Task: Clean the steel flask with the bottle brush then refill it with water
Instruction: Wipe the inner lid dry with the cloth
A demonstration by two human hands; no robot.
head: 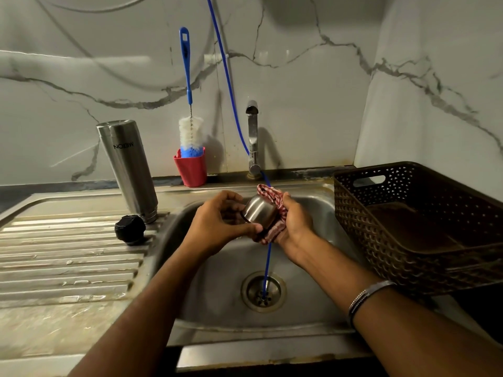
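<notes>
The steel flask (128, 170) stands upside down on the drainboard at the left of the sink. Its black stopper (130, 229) lies beside it. Over the basin, my left hand (217, 223) grips the flask's steel cap cup (258, 212) by its rim. My right hand (295, 219) holds a red checked cloth (273, 210) wrapped against the cup's far side. The bottle brush (189, 104), blue-handled with white bristles, stands in a red cup (192, 170) against the wall.
A steel tap (253, 137) rises behind the sink basin (217, 281), and a blue hose (268, 263) runs down into the drain (263, 291). A brown plastic basket (416, 227) sits at the right. The ribbed drainboard (68, 257) lies at the left.
</notes>
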